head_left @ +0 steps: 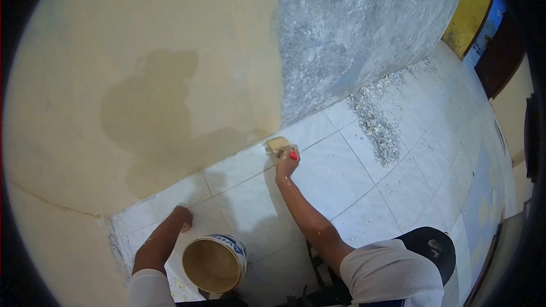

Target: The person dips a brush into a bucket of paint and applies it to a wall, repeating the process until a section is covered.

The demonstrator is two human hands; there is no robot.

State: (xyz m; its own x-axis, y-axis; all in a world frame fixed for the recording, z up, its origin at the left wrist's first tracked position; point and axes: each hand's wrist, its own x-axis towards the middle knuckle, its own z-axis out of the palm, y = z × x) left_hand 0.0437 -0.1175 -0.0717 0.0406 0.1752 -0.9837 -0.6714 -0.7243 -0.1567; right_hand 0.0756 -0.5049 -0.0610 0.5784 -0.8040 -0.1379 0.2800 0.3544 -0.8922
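My right hand (288,161) is closed around a paintbrush (278,143) with a red handle end. Its wide bristles are coated in cream-coloured paint and sit by the foot of the wall, near the edge between the cream painted part (227,91) and the bare grey part (358,28). Over the floor at the left, my left hand (183,218) is curled into a fist, its fingers partly hidden, with no object visible in it. Just below that hand stands a white paint bucket (243,248) with blue lettering, its inside stained cream.
White floor tiles (335,170) run along the wall. Scraped paint flakes (382,136) lie in a heap beside the grey section. A black cap (432,250) is beside my right sleeve. Far right, there is a yellow surface (469,11) and a dark brown panel (500,57).
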